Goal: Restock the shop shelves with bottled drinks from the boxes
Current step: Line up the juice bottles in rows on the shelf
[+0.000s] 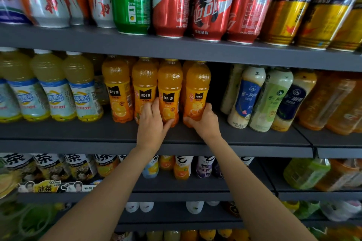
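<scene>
While four orange juice bottles stand upright in a front row on the middle shelf [254, 137], I have both hands on them. My right hand [205, 121] wraps round the base of the rightmost orange bottle [197, 88], thumb at its lower left and fingers curled up its right side. My left hand [151, 123] holds the foot of the third orange bottle [170, 84], fingers reaching up between it and the second orange bottle [144, 82], thumb across the bottom. The first orange bottle [117, 86] stands untouched just left of those, and more of the same kind show behind the row.

To the left on the same shelf stand pale yellow bottles [78, 84] with blue and white labels. To the right there is a dark gap, then milk tea bottles [248, 94] leaning (they tilt in the wide lens), and amber bottles [329, 101] beyond.

Above, the upper shelf [176, 49] carries a green can [130, 0], red cola cans [209, 4] and gold cans [290, 11]. Below my forearms, the lower shelf [195, 186] holds tea bottles [49, 166] and small mixed bottles [182, 168].
</scene>
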### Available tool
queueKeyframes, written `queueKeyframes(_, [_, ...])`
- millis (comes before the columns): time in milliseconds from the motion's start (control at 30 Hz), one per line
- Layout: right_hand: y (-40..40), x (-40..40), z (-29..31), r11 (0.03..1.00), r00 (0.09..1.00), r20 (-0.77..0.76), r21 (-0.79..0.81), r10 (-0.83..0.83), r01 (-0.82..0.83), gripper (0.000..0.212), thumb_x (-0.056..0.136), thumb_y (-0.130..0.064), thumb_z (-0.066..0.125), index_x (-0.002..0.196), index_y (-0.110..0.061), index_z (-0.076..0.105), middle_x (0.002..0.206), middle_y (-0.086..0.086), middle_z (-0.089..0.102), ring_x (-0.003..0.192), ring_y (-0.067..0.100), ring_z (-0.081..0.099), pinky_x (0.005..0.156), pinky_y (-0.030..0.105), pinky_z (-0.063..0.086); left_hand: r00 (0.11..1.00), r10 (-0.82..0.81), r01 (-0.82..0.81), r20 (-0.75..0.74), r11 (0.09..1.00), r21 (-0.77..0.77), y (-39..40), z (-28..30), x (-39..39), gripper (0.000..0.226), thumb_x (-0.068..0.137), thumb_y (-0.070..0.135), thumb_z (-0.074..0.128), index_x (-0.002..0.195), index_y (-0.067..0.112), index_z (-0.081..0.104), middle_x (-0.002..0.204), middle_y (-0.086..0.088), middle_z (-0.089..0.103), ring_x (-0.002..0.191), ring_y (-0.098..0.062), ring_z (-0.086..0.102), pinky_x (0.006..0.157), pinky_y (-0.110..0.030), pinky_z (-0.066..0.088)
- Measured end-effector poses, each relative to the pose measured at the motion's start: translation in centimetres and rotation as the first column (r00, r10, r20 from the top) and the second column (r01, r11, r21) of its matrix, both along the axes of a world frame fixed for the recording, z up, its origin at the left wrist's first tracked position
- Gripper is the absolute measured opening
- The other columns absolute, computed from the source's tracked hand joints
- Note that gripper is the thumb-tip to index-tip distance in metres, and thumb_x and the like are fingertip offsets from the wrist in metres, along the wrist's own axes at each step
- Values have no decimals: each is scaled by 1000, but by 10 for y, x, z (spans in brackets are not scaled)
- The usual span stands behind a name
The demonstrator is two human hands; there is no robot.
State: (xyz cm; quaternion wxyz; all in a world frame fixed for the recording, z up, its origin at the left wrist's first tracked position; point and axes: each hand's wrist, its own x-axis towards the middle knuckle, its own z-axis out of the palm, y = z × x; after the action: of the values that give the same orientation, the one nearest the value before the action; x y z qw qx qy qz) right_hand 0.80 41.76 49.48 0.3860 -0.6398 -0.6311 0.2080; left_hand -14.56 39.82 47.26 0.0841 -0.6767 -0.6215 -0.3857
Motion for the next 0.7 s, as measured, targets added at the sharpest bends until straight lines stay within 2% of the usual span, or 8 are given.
queueKeyframes(100, [-1, -2, 5, 999, 1000, 9, -31, 21, -20, 64, 76, -29, 75, 122, -4, 40, 125, 15, 53, 117, 30, 50, 94, 37, 43, 999, 0, 0, 41, 1000, -11, -1, 1, 3, 75, 76, 25, 74, 133, -6, 38, 120, -23, 46, 118, -36, 45, 98, -44, 40])
queueKeyframes(233, [-1, -16, 5, 997, 997, 35, -19, -74, 75, 67, 77, -29, 74, 127, -3, 37, 128, 16, 47, 117, 31, 49, 94, 40, 43, 998, 10, -9, 64, 1000, -12, 0, 2, 6, 74, 76, 24, 74, 134, -5, 37, 122, -24, 44, 120, -37, 42, 101, -44, 37])
queueKeyframes(333, [4, -23, 7, 997, 996, 46, -27, -76, 77, 65, 79, -28, 72, 126, -3, 35, 129, 16, 45, 119, 32, 48, 95, 39, 42, 997, 15, -15, 76, 1000, -7, -1, 3, 7, 74, 76, 24, 74, 133, -4, 37, 123, -23, 44, 121, -35, 42, 101, -44, 37])
queueKeyframes(467, [16, -8, 10, 984, 996, -2, -153, 87, -86, 67, 77, -29, 74, 128, -5, 37, 131, 13, 48, 123, 28, 46, 102, 39, 41, 996, 5, -6, 89, 1000, 8, -1, 1, 6, 74, 76, 24, 74, 133, -3, 37, 121, -22, 44, 119, -34, 43, 99, -43, 39])
queueKeyframes(533, [20, 8, 17, 967, 984, -67, -184, 164, -173, 61, 78, -30, 73, 127, -9, 45, 129, 9, 54, 120, 23, 51, 99, 33, 42, 996, -13, 11, 85, 1000, 27, 0, 0, 5, 73, 76, 26, 73, 133, -4, 37, 119, -21, 44, 117, -34, 44, 98, -43, 41])
queueKeyframes(633, [27, 30, 30, 944, 921, -304, -144, 244, -298, 58, 79, -23, 72, 130, -9, 48, 130, 5, 54, 118, 17, 52, 91, 25, 42, 995, -4, 1, 102, 999, 33, 3, -3, 5, 74, 76, 28, 74, 132, -3, 38, 116, -21, 45, 114, -34, 46, 95, -44, 42])
queueKeyframes(700, [32, 33, 33, 930, 896, -315, -91, 312, -355, 66, 78, -21, 73, 135, -12, 42, 133, 3, 50, 117, 14, 49, 93, 26, 41, 992, -3, -2, 128, 999, 36, 3, -1, 9, 74, 75, 28, 75, 132, -2, 38, 118, -21, 44, 116, -34, 45, 95, -43, 41])
